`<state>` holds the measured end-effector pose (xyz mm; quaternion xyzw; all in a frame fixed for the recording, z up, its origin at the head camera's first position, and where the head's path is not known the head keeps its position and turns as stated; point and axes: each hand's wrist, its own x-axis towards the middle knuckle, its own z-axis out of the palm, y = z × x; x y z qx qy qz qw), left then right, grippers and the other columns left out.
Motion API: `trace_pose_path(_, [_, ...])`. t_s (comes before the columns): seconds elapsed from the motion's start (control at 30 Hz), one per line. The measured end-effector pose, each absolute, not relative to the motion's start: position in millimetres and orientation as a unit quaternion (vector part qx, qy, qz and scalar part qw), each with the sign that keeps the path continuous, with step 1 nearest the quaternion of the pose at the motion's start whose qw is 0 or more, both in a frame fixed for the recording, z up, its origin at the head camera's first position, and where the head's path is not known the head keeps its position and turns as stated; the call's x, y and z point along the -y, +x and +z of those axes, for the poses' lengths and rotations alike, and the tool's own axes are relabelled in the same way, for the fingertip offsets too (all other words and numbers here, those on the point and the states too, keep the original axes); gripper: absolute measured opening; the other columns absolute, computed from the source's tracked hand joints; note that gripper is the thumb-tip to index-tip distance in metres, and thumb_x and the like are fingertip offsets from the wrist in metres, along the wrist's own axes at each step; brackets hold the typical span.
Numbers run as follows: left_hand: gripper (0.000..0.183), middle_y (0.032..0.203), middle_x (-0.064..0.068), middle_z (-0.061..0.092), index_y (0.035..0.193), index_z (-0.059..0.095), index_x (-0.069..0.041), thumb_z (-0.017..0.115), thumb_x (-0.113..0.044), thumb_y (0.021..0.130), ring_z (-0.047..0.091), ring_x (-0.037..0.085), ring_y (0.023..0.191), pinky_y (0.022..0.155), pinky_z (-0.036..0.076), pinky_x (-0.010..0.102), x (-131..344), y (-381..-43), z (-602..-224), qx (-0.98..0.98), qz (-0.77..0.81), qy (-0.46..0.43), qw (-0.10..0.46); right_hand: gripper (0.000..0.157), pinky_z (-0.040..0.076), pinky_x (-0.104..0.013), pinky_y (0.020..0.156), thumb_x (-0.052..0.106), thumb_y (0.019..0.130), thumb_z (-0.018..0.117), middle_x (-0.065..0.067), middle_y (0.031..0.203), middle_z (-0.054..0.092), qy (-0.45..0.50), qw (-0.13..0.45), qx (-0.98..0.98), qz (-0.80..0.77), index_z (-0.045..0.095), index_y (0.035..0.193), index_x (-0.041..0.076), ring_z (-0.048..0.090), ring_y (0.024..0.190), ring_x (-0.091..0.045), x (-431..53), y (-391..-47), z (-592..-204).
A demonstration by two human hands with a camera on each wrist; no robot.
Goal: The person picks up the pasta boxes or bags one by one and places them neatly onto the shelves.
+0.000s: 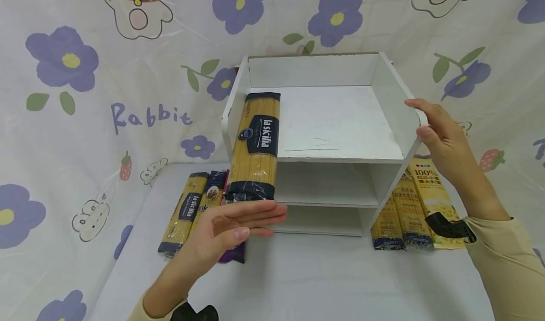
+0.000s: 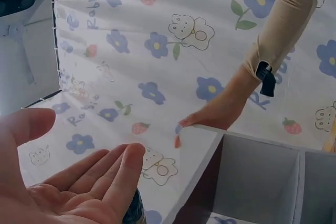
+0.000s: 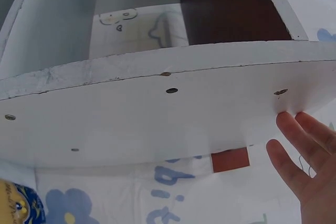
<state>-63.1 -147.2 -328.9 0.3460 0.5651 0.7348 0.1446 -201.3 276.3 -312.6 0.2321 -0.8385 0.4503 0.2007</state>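
A packet of spaghetti (image 1: 259, 146) with a dark "la sicilia" label lies along the left side of the top tier of a white shelf (image 1: 336, 122), its lower end jutting past the front edge. My left hand (image 1: 238, 226) is just at that lower end, palm turned up and fingers straight; whether they touch the wrapper is unclear. With my right hand (image 1: 447, 146) I hold the front corner of the shelf's right side panel. In the right wrist view, fingertips (image 3: 286, 121) lie against the panel's outer face.
Left of the shelf are more pasta packets (image 1: 183, 217), partly hidden behind my left arm. Several yellow pasta packets (image 1: 419, 207) lean at its right side. A flower-and-rabbit patterned cloth (image 1: 149, 75) hangs behind, above a white tabletop (image 1: 319, 273).
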Motion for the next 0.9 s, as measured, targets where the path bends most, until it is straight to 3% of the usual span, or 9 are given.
trace_pose_path(0.63, [0.042,0.139,0.005,0.063,0.139,0.050,0.008,0.046,-0.002,0.099,0.061,0.022,0.128,0.104,0.051,0.037,142,-79,-331,-0.599,0.727,0.326,0.084,0.044,0.037,-0.007,0.089,0.019,0.105,0.046,0.023,0.137,0.047,0.229,0.204,0.839,0.450,0.045,0.149,0.019,0.045,0.120,0.002,-276,-201,-313])
trace_pose_path(0.9, [0.041,0.138,0.007,0.063,0.139,0.051,0.007,0.048,-0.010,0.101,0.062,0.023,0.127,0.103,0.052,0.036,140,-91,-331,-0.618,0.716,0.319,0.062,0.044,0.037,-0.009,0.094,0.018,0.105,0.046,0.023,0.137,0.046,0.220,0.199,0.844,0.447,0.044,0.149,0.021,0.044,0.123,0.004,-275,-200,-313])
